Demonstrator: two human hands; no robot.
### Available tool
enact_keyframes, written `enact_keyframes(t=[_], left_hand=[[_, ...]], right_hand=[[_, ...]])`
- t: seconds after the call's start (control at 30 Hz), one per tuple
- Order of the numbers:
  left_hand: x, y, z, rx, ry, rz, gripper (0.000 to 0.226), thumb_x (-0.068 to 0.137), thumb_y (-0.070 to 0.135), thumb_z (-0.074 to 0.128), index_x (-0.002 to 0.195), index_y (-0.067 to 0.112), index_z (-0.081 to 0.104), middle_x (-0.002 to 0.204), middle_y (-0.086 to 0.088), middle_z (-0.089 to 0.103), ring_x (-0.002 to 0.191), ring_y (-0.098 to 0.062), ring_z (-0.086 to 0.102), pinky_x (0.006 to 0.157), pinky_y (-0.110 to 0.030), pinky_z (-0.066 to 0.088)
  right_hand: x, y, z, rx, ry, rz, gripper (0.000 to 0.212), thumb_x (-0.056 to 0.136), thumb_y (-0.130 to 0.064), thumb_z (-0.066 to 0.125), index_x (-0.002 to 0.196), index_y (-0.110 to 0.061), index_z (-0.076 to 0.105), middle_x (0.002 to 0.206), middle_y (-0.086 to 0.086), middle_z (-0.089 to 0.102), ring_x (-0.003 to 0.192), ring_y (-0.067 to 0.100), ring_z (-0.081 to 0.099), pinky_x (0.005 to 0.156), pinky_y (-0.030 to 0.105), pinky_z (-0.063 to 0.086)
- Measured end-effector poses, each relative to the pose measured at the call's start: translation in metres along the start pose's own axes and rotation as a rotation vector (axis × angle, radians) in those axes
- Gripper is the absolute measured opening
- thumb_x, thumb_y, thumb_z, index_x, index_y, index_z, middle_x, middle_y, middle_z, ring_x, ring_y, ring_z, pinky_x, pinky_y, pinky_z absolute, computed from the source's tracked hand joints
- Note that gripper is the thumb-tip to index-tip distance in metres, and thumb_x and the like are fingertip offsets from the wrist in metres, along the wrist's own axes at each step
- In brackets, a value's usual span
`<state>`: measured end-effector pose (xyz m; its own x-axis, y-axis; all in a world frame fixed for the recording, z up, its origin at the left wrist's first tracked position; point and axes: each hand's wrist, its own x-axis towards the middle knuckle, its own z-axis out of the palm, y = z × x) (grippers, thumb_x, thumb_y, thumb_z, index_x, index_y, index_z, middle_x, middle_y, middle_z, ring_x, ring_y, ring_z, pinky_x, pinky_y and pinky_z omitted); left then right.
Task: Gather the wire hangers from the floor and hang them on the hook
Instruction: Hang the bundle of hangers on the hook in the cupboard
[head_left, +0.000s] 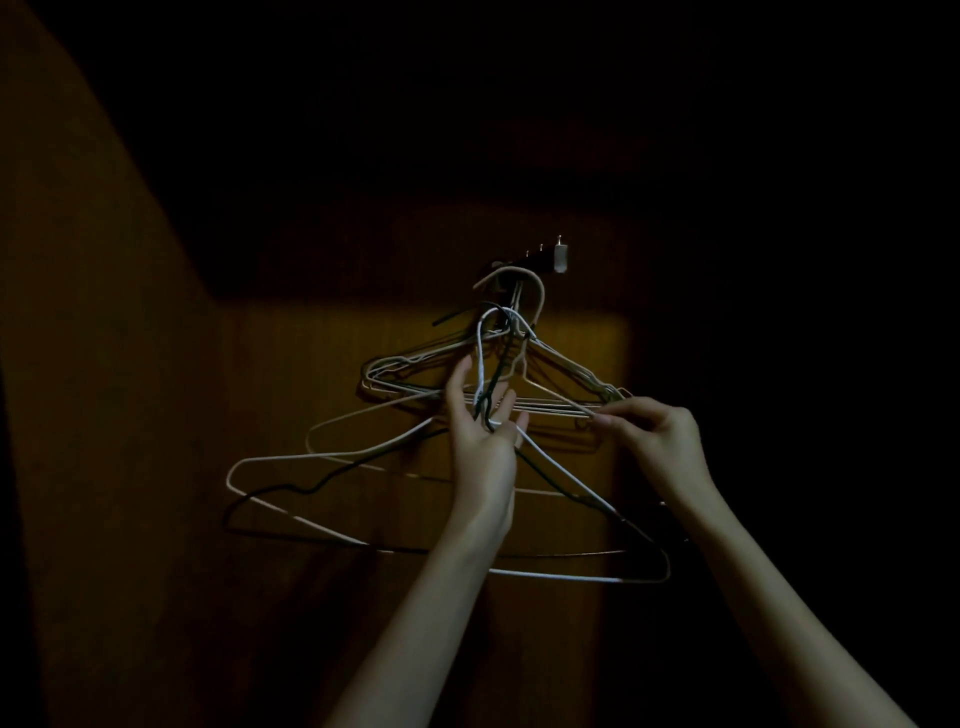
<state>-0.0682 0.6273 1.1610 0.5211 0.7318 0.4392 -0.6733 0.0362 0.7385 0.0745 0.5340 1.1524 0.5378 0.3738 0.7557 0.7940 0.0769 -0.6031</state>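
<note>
Several wire hangers hang in a tangled bunch from a hook rack on a dark wooden wall. A white hanger and a dark hanger hang lowest, their necks rising past my left hand. That hand is raised with its fingers spread around the twisted necks, thumb up beside the white neck. My right hand pinches the right-hand ends of the upper hangers' wires between thumb and fingertips.
The room is very dark. A brown wooden panel behind the hangers catches a patch of light. A lighter wooden side wall stands at the left. Several small pegs stick up from the hook rack.
</note>
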Motion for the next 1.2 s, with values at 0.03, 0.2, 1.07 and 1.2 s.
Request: enact_keyframes(t=[0.03, 0.2, 1.07, 1.2], left_hand=[[0.0, 0.0, 0.0, -0.011, -0.002, 0.005, 0.072, 0.089, -0.023, 0.03, 0.131, 0.035, 0.034, 0.143, -0.017, 0.04, 0.124, -0.021, 0.048, 0.096, -0.03, 0.044], [0.003, -0.001, -0.001, -0.054, 0.0, 0.038, 0.073, 0.087, -0.025, 0.029, 0.127, 0.035, 0.036, 0.141, -0.018, 0.042, 0.121, -0.02, 0.049, 0.096, -0.03, 0.044], [0.062, -0.014, 0.004, -0.072, 0.044, 0.092, 0.077, 0.083, -0.028, 0.03, 0.123, 0.036, 0.041, 0.14, -0.017, 0.044, 0.127, -0.024, 0.047, 0.1, -0.033, 0.043], [0.076, -0.018, 0.002, -0.069, 0.064, 0.101, 0.074, 0.086, -0.027, 0.031, 0.126, 0.034, 0.041, 0.139, -0.017, 0.045, 0.126, -0.023, 0.047, 0.103, -0.035, 0.042]], right_hand=[[0.0, -0.001, -0.002, 0.002, 0.015, -0.011, 0.009, 0.081, -0.011, 0.068, 0.083, -0.019, 0.07, 0.082, -0.007, 0.067, 0.085, 0.003, 0.06, 0.076, 0.012, 0.044], [0.006, -0.003, -0.012, 0.073, 0.109, -0.004, 0.008, 0.081, -0.008, 0.068, 0.083, -0.016, 0.071, 0.084, 0.0, 0.068, 0.082, 0.005, 0.062, 0.07, 0.008, 0.047], [0.102, 0.051, 0.03, -0.069, 0.102, 0.111, 0.004, 0.086, -0.018, 0.065, 0.087, -0.02, 0.068, 0.092, 0.001, 0.066, 0.095, 0.021, 0.062, 0.087, 0.045, 0.051], [0.117, 0.064, 0.041, -0.063, 0.114, 0.163, 0.007, 0.084, -0.022, 0.066, 0.079, -0.027, 0.066, 0.089, -0.003, 0.066, 0.095, 0.021, 0.062, 0.086, 0.048, 0.051]])
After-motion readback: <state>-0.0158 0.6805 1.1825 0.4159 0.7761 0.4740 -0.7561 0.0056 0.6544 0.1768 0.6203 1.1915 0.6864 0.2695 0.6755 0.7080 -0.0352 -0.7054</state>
